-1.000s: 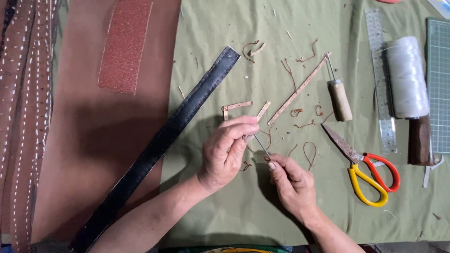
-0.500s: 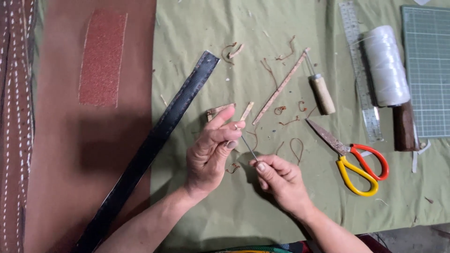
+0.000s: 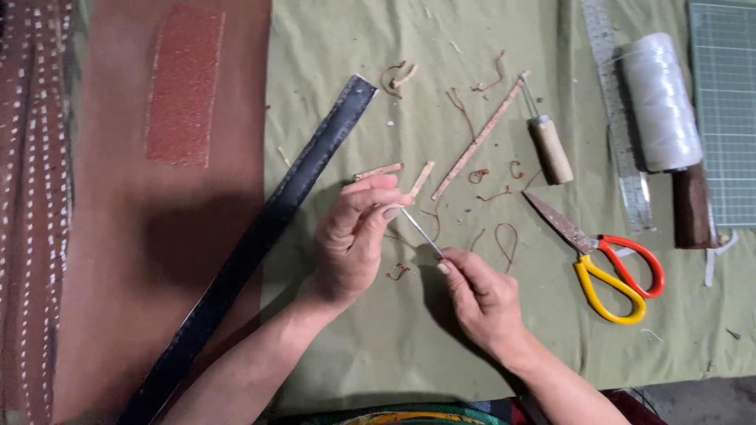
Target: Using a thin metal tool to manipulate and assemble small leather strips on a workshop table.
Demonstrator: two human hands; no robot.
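Note:
My left hand (image 3: 354,236) and my right hand (image 3: 480,295) meet over a green cloth (image 3: 409,338), and between them they hold a thin metal needle (image 3: 421,232). The left hand's fingertips pinch its upper end, the right hand's thumb and forefinger pinch its lower end. Whether a thread runs through it is too small to tell. Short tan leather strips (image 3: 421,179) lie just above the left fingers, and a long thin tan strip (image 3: 479,138) runs diagonally beyond them. A long black leather strap (image 3: 260,240) lies diagonally to the left of my left forearm.
Red-and-yellow-handled scissors (image 3: 606,260) lie right of my hands. A wooden-handled awl (image 3: 547,145), a clear ruler (image 3: 618,110), a white thread spool (image 3: 661,102) on a dark wooden piece and a green cutting mat (image 3: 728,94) sit at the upper right. Brown leather (image 3: 157,260) with a reddish patch covers the left.
The view has shifted, so everything on the table sits further left in frame. My hands have stayed together on the needle, with the right hand drawn slightly away from the left.

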